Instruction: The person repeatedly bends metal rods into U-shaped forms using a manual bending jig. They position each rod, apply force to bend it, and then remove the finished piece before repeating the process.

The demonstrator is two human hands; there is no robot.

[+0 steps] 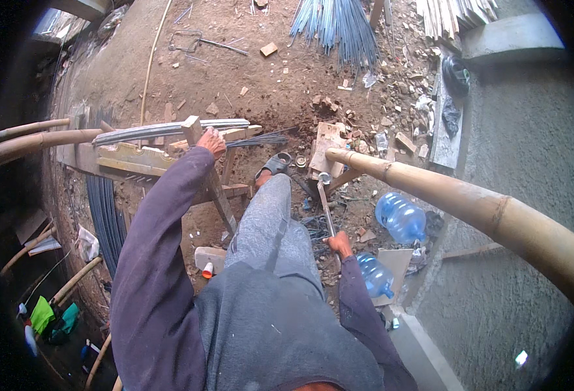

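Observation:
My left hand (212, 141) rests on a bundle of thin steel rods (169, 130) lying across a rough wooden bench (130, 158), fingers closed over the rods next to an upright wooden post (192, 128). My right hand (339, 244) grips the lower end of a long metal bar (326, 208) that runs up to a small round head near the bench. My grey-trousered leg (270, 218) stretches forward between the two hands, the sandalled foot (274, 163) on the dirt.
A thick bamboo pole (469, 205) crosses the right side. Two blue water jugs (401, 217) lie on the ground by a concrete wall (528, 143). A fan of steel rods (337, 26), wood scraps and rubble cover the dirt ahead. Black coiled rods (104, 218) lie left.

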